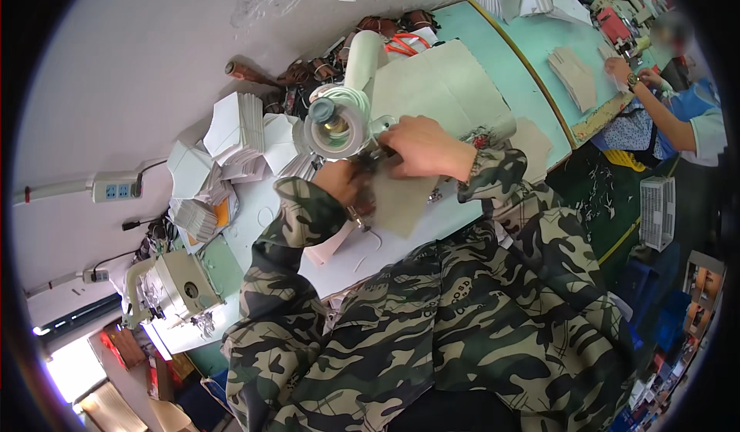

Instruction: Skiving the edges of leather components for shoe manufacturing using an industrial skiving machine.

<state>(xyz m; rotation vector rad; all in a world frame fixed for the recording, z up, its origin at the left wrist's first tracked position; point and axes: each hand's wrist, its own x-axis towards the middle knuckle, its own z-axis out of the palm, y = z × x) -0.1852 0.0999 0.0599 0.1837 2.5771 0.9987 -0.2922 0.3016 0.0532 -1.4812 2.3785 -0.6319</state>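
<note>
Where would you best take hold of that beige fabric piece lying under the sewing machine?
Probably by the free lower corner of the fabric piece, coming from the person's side. That end lies flat and bare on the table, while the upper end is covered by the right hand, the left hand and the sewing machine.

The fingertips of the right hand [425, 148] were hidden behind the sewing machine [348, 116], and the needle area beneath it could not be seen. The left hand [341, 181] was largely covered by its camouflage sleeve [297, 224] and the beige fabric piece [401, 201], so its grip could not be judged. A co-worker [678, 116] at the far table was cut off by the lens rim, and the items in that person's hands were too small to identify.
</note>
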